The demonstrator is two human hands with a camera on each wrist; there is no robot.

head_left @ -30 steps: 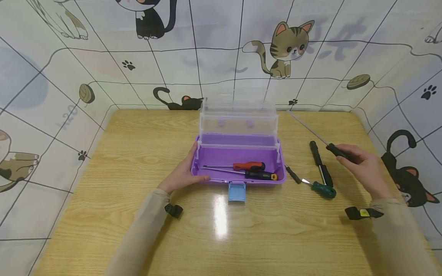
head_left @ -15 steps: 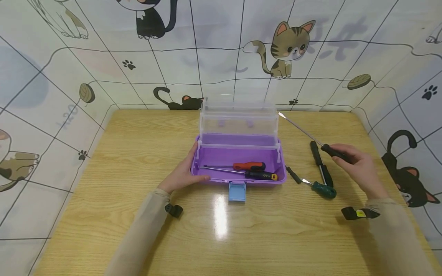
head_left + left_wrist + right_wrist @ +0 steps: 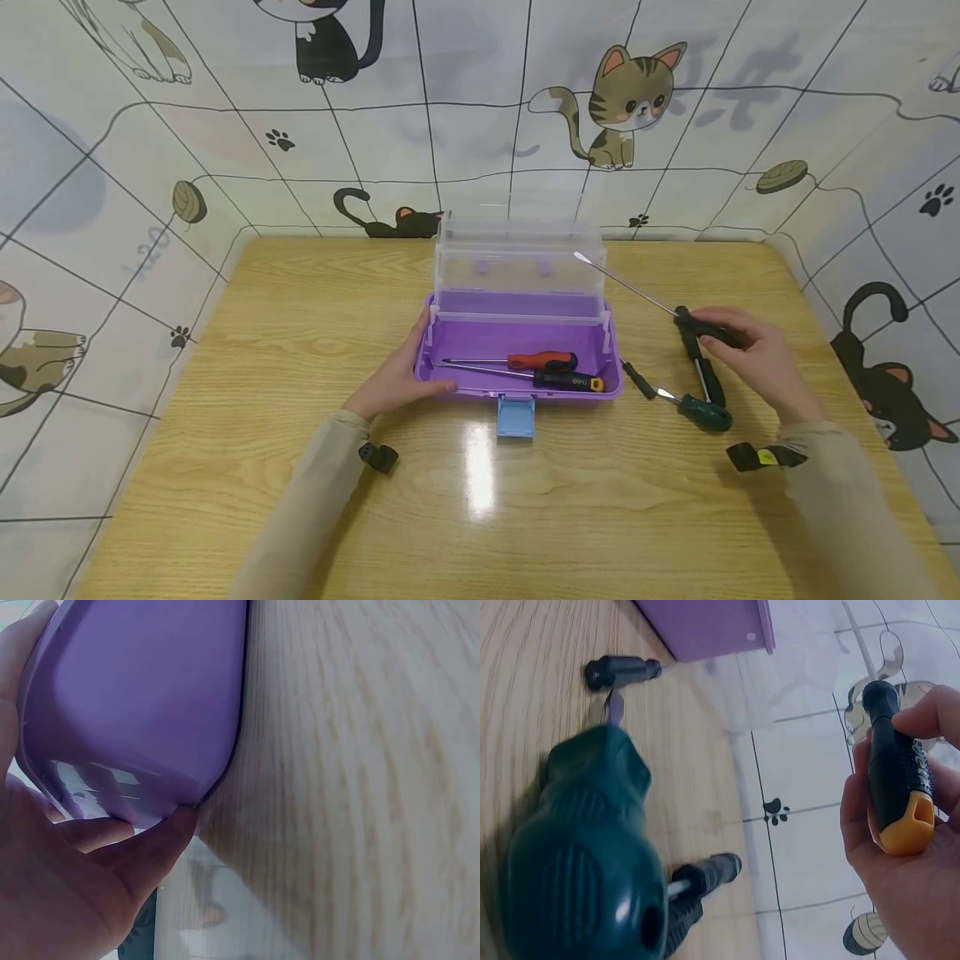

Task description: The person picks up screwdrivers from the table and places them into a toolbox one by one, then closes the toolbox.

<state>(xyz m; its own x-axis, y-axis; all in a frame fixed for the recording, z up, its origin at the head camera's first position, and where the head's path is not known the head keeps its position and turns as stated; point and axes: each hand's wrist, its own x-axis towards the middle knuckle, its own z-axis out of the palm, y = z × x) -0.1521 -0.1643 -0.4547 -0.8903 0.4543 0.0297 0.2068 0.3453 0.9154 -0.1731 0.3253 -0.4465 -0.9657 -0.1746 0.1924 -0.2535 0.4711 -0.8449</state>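
Note:
A purple toolbox (image 3: 468, 339) stands on the table, its clear lid (image 3: 517, 275) raised. My left hand (image 3: 396, 373) grips the box's left end, thumb along the front and fingers around the side; in the left wrist view fingertips press its purple wall (image 3: 142, 697). Inside lie a red screwdriver (image 3: 542, 361) and a black screwdriver with a yellow end (image 3: 567, 381). Right of the box, my right hand (image 3: 757, 350) holds a long flat-tipped screwdriver (image 3: 711, 328) by its handle, black with an orange end in the right wrist view. Its shaft points up-left, overlapping the lid.
On the wooden table (image 3: 300, 333), right of the box, lie a green-handled screwdriver (image 3: 705, 413), a small black-handled tool (image 3: 638, 379) and a tool with two black ends joined by metal (image 3: 686, 337). A blue latch (image 3: 516, 415) hangs open in front. A cat-patterned wall covering (image 3: 465, 150) stands behind.
My right hand has moved left with the long screwdriver, its tip now over the lid's right part. The left hand stays on the toolbox.

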